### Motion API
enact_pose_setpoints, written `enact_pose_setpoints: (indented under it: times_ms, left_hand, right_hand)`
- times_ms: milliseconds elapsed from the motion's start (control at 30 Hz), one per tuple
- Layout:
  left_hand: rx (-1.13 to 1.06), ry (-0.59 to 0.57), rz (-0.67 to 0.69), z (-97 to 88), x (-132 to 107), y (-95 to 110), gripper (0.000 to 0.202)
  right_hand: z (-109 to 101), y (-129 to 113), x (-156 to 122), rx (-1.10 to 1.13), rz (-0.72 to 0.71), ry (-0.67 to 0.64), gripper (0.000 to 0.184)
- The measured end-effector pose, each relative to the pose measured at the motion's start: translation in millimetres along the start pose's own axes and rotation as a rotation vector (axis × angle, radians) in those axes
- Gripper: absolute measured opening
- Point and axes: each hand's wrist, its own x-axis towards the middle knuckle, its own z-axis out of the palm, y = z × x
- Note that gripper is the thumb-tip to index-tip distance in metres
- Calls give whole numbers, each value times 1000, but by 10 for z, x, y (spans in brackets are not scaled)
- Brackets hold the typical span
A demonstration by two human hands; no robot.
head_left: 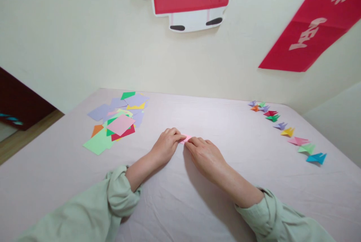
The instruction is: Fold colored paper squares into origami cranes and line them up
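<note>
Pink paper [186,138] pinched between our two hands at the middle of the frame.
We hold the small folded piece down on the pale cloth-covered table [197,204]. Our left hand [166,146] curls its fingers closed over its left end, and our right hand [205,155] presses narrowed fingertips on its right end, so only a sliver shows between them. A loose heap of coloured paper squares [118,124] lies at centre left, well apart. A row of folded paper figures [287,132] runs down the right side.
</note>
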Motion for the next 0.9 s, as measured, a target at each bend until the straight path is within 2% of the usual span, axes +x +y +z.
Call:
enact_pose_setpoints:
  times_ms: [167, 433, 900]
  left_hand:
    - [-92, -11, -32, 2, 96, -74, 37]
    - [-116, 37, -16, 58, 78, -118, 35]
    - [-40, 69, 26, 68, 15, -82, 32]
  right_hand:
    - [27, -5, 75, -34, 6, -10, 25]
    - [29, -52, 161, -92, 25, 2, 24]
    - [43, 10, -77, 2, 1, 10, 21]
